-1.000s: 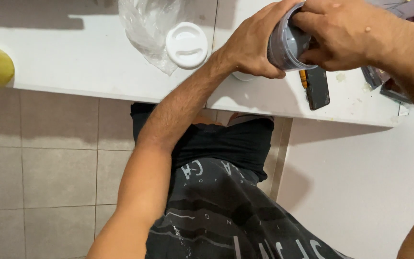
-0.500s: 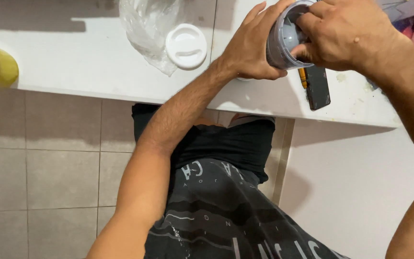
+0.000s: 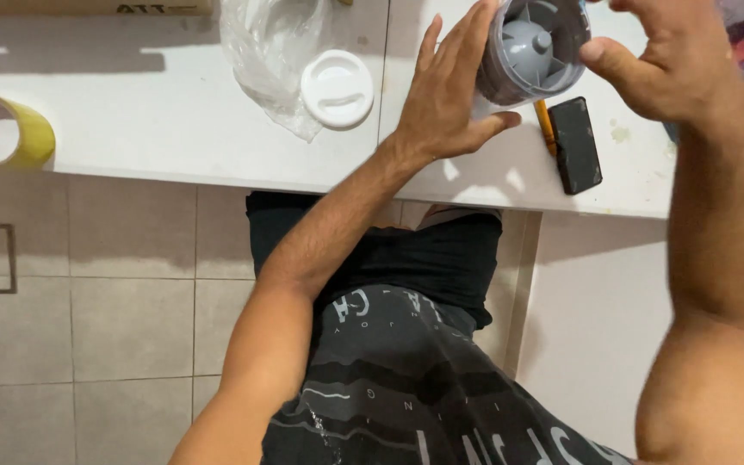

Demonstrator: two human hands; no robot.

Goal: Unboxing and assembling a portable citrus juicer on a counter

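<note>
Head view: the left hand (image 3: 448, 96) cups a grey cylindrical fan housing (image 3: 529, 50) from its left side, fingers straight and lightly fanned along the wall, thumb hooked under the rim. The right hand (image 3: 673, 60) grips the opposite edge – thumb pressed to the rim; its other fingers run off the top of the frame, so I cannot tell how they lie. The housing is tilted above the white counter (image 3: 131, 129), its open face up, showing the hub and vanes. By my reading the part is unwrapped and being turned over for a look; nothing is fitted yet. Half a second ago the right hand wrapped over that face – now it has opened away. A white round lid (image 3: 336, 89) rests on a clear plastic bag (image 3: 264, 52); a black phone (image 3: 575, 144) lies just right of the left hand, and a yellow tape roll (image 3: 2, 129) sits well apart at far left
</note>
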